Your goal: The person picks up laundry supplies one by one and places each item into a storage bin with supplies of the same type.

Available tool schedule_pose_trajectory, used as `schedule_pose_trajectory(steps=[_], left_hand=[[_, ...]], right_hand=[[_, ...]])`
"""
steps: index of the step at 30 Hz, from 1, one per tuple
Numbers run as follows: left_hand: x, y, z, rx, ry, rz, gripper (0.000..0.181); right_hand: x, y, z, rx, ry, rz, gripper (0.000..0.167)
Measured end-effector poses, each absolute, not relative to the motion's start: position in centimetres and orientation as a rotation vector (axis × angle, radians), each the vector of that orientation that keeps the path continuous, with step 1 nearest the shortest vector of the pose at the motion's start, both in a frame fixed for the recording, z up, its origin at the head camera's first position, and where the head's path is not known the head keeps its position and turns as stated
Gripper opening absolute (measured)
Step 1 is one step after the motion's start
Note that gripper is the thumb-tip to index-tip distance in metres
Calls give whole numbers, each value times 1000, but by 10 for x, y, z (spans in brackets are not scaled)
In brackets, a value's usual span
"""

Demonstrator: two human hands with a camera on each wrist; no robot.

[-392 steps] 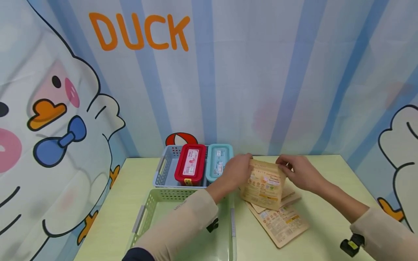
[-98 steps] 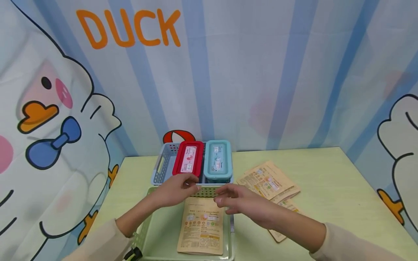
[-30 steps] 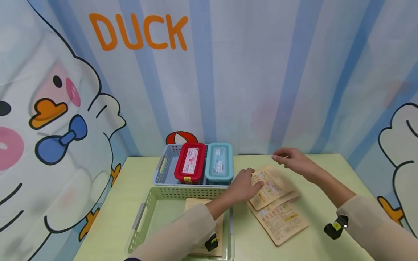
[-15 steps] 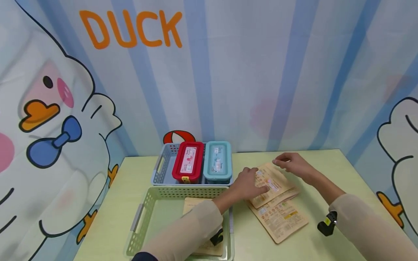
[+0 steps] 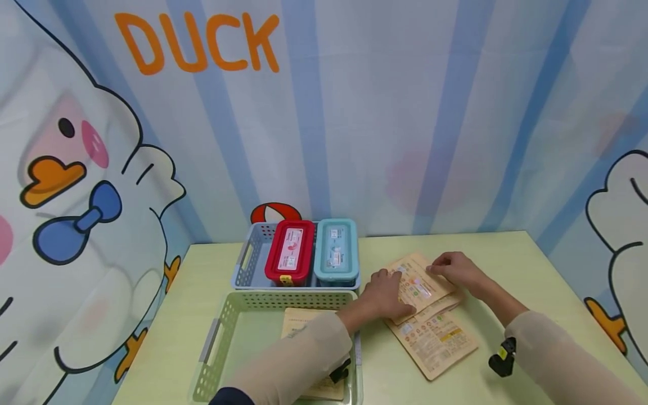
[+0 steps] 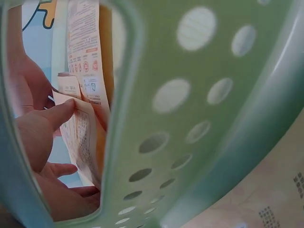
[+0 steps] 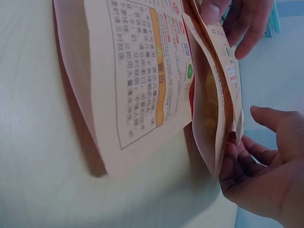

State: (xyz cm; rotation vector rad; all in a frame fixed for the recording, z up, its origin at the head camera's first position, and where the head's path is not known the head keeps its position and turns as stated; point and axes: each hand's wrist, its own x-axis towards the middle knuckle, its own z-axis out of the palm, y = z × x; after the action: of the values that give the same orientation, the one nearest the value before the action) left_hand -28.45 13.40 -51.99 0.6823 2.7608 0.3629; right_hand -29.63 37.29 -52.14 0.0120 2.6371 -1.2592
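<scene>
Several tan printed pouches lie overlapped on the table right of the green basket. My left hand (image 5: 385, 295) grips the left side of the top pouch (image 5: 420, 281), its thumb lying over the face. At the upper right edge of that pouch, my right hand (image 5: 460, 273) pinches it with curled fingers. A lower pouch (image 5: 442, 343) sticks out toward the front. In the right wrist view both hands are at the top pouch (image 7: 230, 76), which stands slightly apart from the pouch below. The left wrist view looks through the basket's handle opening, partly blocked by its wall (image 6: 156, 118).
The green perforated basket (image 5: 228, 323) sits front left, holding another tan pouch (image 5: 298, 319) partly hidden by my left sleeve. Behind it, a blue basket (image 5: 245, 270) holds a red-lidded box (image 5: 291, 253) and a teal-lidded box (image 5: 336, 250). A duck-printed curtain (image 5: 374, 112) hangs behind the table.
A pouch came to lie in the green basket since the earliest frame. Both hands have returned to the pile; my right hand has just come down onto the top pouch's edge.
</scene>
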Motion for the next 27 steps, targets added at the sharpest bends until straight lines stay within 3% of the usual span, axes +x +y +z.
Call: schedule_pose_trajectory(steps=[18,27], left_hand=[[-284,137,-520,599,2798,423,93],[-283,132,-510,540,2833,653,80]], right_hand=[[-300,363,-513,-101,2570,-1399,25],[-296,357,-505,-228,2588,-1519,20]])
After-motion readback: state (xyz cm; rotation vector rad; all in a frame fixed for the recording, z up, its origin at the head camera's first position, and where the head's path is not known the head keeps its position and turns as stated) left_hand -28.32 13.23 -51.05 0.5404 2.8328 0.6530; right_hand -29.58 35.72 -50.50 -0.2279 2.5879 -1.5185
